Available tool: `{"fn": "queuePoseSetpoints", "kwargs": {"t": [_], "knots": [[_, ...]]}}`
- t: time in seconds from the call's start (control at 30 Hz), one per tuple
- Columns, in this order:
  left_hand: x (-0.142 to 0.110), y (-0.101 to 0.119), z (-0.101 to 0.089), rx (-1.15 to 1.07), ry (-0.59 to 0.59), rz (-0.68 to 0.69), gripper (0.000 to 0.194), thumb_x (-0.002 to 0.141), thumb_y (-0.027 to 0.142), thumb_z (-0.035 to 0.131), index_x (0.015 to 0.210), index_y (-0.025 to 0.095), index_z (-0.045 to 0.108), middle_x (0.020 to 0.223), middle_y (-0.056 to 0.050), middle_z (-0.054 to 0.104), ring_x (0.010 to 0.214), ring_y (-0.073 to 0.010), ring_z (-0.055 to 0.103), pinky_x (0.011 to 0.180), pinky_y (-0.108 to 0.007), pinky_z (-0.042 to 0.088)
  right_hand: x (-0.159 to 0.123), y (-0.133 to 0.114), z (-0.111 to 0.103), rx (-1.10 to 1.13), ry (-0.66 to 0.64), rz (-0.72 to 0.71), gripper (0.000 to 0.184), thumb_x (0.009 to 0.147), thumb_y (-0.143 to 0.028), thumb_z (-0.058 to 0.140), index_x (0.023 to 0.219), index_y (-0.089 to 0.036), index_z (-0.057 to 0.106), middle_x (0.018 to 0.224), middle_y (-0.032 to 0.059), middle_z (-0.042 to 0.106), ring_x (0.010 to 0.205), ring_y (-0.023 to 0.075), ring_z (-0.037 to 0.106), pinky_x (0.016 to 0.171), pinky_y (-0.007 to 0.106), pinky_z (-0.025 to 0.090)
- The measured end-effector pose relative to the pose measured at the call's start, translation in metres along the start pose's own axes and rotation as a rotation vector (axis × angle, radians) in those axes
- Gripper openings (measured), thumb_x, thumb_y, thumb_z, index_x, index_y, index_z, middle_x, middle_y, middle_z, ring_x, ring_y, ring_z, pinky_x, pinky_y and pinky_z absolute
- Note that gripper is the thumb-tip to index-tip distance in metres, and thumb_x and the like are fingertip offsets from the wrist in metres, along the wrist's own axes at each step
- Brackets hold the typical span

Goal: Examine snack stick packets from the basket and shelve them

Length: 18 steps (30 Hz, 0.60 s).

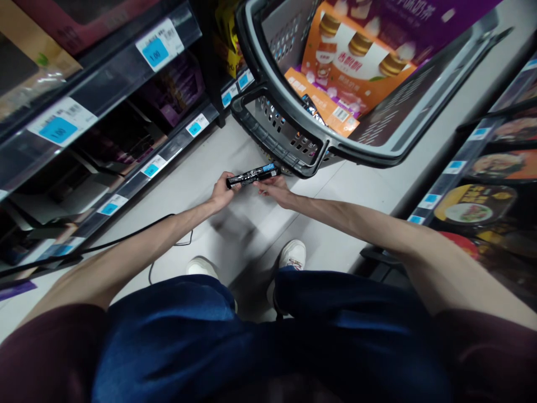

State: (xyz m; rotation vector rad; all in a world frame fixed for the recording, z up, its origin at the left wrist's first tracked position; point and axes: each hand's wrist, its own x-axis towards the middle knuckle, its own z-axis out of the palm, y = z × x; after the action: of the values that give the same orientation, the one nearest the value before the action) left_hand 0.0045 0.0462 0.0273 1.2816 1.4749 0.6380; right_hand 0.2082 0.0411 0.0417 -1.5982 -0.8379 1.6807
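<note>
Both hands hold a slim black packet with a blue label (253,174), kept flat above the floor just in front of a grey shopping basket (277,131). My left hand (221,192) grips the packet's left end. My right hand (272,187) has its fingers closed on the right end. The basket holds an orange snack box (352,53), a second orange box edge (321,101) and a purple package (423,22).
Store shelves with blue price tags (59,130) run along the left, stocked with dark and purple packages. Shelves with packaged food (474,204) line the right. A black cable (134,235) lies on the pale floor. My white shoes (291,254) stand below.
</note>
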Motion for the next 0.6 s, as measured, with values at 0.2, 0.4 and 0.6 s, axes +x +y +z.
{"fn": "queuePoseSetpoints", "kwargs": {"t": [0.2, 0.4, 0.6], "knots": [[0.0007, -0.0019, 0.0004, 0.009, 0.000, -0.005, 0.029, 0.072, 0.030, 0.065, 0.096, 0.021, 0.050, 0.073, 0.003, 0.052, 0.068, -0.0139, 0.045, 0.063, -0.026, 0.034, -0.0008, -0.0001, 0.0000, -0.026, 0.002, -0.002, 0.029, 0.061, -0.034, 0.088, 0.070, -0.014, 0.069, 0.072, 0.0038, 0.070, 0.056, 0.0094, 0.059, 0.047, 0.019, 0.044], [0.0019, -0.0030, 0.0004, 0.027, 0.015, 0.015, 0.029, 0.072, 0.030, 0.065, 0.095, 0.021, 0.051, 0.074, 0.003, 0.053, 0.068, -0.0142, 0.045, 0.064, -0.027, 0.034, 0.0000, 0.0004, 0.0003, -0.025, 0.005, -0.010, 0.032, 0.060, -0.036, 0.089, 0.069, -0.014, 0.069, 0.071, 0.0033, 0.070, 0.055, 0.0095, 0.058, 0.047, 0.020, 0.044], [0.0015, -0.0013, -0.0003, 0.036, 0.018, 0.033, 0.028, 0.071, 0.030, 0.065, 0.094, 0.021, 0.050, 0.076, 0.003, 0.054, 0.069, -0.0147, 0.046, 0.066, -0.028, 0.035, -0.0014, -0.0028, 0.0002, -0.041, -0.004, 0.015, 0.031, 0.062, -0.036, 0.089, 0.071, -0.014, 0.069, 0.073, 0.0038, 0.070, 0.056, 0.0094, 0.058, 0.048, 0.020, 0.044]]}}
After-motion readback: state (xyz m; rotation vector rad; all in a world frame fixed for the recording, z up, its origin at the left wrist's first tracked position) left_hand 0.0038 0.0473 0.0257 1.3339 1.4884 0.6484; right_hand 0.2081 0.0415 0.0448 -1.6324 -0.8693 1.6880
